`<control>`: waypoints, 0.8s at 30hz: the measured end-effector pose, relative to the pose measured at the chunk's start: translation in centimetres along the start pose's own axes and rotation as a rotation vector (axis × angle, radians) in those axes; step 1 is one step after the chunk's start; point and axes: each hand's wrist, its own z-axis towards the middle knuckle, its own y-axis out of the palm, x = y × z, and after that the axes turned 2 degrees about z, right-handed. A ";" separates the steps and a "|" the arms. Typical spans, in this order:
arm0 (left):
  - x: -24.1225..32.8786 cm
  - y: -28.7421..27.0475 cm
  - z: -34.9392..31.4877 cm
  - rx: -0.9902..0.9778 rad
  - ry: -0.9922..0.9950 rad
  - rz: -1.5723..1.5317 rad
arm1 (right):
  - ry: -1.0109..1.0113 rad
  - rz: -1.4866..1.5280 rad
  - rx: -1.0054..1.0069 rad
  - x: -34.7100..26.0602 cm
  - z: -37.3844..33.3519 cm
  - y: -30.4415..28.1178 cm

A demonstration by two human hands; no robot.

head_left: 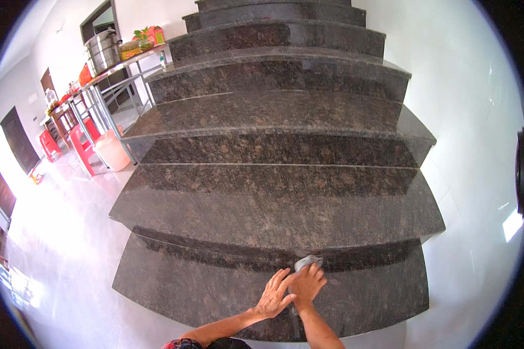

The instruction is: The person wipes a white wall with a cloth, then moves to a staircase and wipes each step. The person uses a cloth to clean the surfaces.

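My right hand (307, 286) is closed on a pale grey cloth (307, 262), pressing it near the back of the lowest stair tread (204, 294), close to the riser above. Part of the cloth shows beyond my fingers; the rest is hidden under the hand. Just to the left, my left hand (274, 298) has its fingers stretched out and slightly apart, with nothing in it. Its fingertips come close to my right hand; whether they touch the stone I cannot tell. The steps (273, 218) are dark, brown-speckled polished stone.
More stone steps rise ahead, beside a white wall (471, 145) on the right. At the left stands a metal-legged table (122, 65) bearing a steel pot (102, 51) and a plant (143, 38). Below are a pink bucket (112, 151) and a red stool (82, 142) on the shiny floor (70, 250).
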 end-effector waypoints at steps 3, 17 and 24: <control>-1.8 -0.1 -0.6 0.082 -0.137 -0.030 | -0.300 0.166 -0.103 -2.5 -3.0 0.8; -0.4 1.8 -0.3 0.240 -0.178 0.042 | -0.370 0.525 0.054 6.5 -3.6 -1.8; 1.6 -0.5 2.2 0.267 -0.280 0.032 | 0.052 0.800 0.024 13.1 -2.2 -3.0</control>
